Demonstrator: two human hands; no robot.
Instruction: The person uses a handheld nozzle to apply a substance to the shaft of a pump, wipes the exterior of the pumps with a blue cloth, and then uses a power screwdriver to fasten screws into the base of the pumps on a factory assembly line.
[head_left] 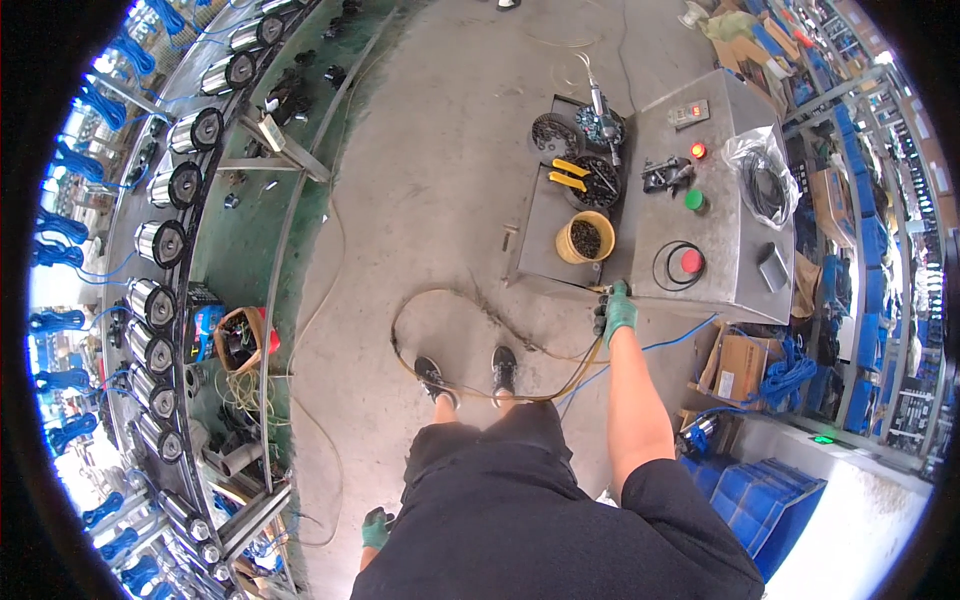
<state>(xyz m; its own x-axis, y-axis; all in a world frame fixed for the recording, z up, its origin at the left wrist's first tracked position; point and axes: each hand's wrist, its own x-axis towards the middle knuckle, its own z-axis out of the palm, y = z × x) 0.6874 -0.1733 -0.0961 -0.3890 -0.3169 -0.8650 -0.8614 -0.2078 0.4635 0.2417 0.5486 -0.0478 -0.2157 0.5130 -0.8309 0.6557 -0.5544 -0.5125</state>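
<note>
My right hand (617,312), in a green glove with dark fingertips, is at the near edge of the metal workbench. Its fingers are closed round the upper end of a yellowish air hose (582,372). From there the hose drops and loops over the floor around my shoes. A small brass-coloured tip shows just beside the fingers. My left hand (376,528), gloved the same way, hangs low beside my body; its fingers are mostly hidden. Near the right hand are a yellow tub of small dark parts (583,240) and a red push button (691,261).
Yellow-handled pliers (569,175), trays of dark parts and a pneumatic screwdriver (600,105) lie on the bench's lower shelf. A sloped control box (735,240) carries a bagged black cable (765,185). Along the left runs a conveyor with silver motor-like cylinders (160,243). Cartons (742,366) stand right.
</note>
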